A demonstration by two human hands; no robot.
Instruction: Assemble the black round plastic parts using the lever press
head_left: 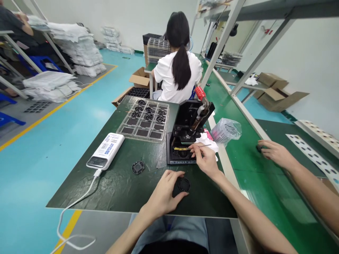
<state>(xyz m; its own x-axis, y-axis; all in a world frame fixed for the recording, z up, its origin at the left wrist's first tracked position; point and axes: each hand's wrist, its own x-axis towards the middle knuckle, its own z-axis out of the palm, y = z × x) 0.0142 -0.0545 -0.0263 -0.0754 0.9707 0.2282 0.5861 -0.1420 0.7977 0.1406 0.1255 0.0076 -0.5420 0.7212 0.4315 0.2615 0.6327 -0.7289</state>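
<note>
My left hand (166, 190) curls its thumb and fingers around a round black plastic part (184, 185) on the dark table mat. A thin tool with a yellow end (181, 149) is pinched in my right hand (205, 160); its exact kind is unclear. That yellow end lies over the bed of a black hand press (192, 118) with a red-handled lever (200, 93). Another round black part (138, 167) rests on the mat, left of my left hand. Behind it, a clear compartment tray (145, 124) carries several similar black parts in its upper rows.
A white power bank (106, 151) with a cable lies at left. Beside the press are a white cloth (203, 139) and a plastic bag (226, 130). A co-worker's hand (275, 153) touches a black part on the green conveyor (265, 187). Another person (178, 67) sits ahead.
</note>
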